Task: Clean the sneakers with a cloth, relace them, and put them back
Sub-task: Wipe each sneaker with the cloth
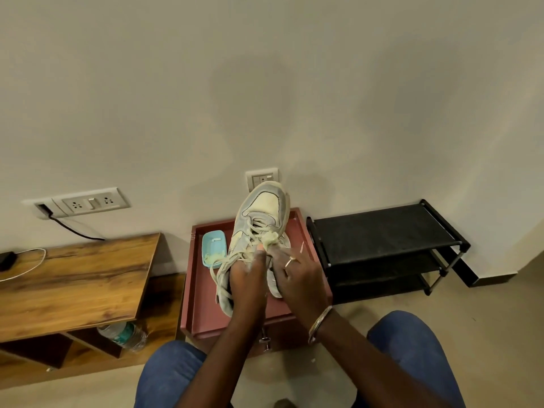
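I see one worn grey and cream sneaker [260, 213] at the centre of the frame, lifted, with its toe toward the top. Its cream laces [228, 262] hang loose on the left side. A small yellowish cloth [272, 237] touches its lacing area.

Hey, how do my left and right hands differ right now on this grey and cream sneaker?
The left hand grips the grey and cream lace-up sneaker near its opening; the right hand pinches a small yellowish cloth wad against the laces. The right hand wears a ring and a metal bangle; the left hand shows neither. Both are on the same sneaker.
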